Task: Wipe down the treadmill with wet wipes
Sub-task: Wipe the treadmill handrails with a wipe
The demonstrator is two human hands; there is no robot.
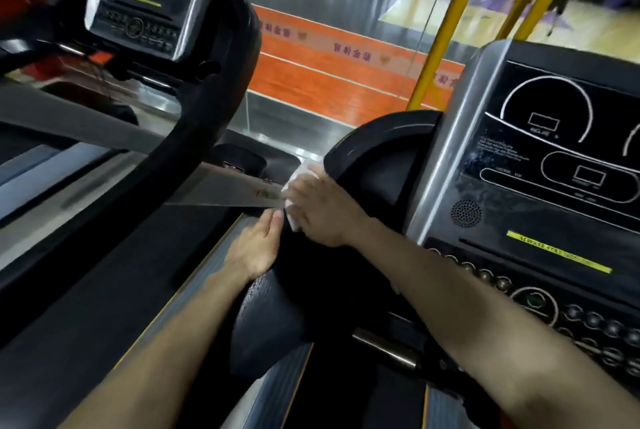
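My right hand (323, 209) presses a white wet wipe (298, 183) onto the black curved handrail (374, 165) on the left side of the treadmill console (550, 165). The wipe shows above and below the fingers, partly hidden by the hand. My left hand (256, 248) lies flat with straight fingers against the lower black part of the same handrail (277, 318), just left of the right hand. The handrail's surface looks wet and shiny.
A second treadmill's console (145, 3) and black handrail (207, 110) stand at the upper left. Its grey belt deck (86, 228) runs below. Yellow poles (446, 27) rise behind the console. An orange and grey gym floor (332, 79) lies ahead.
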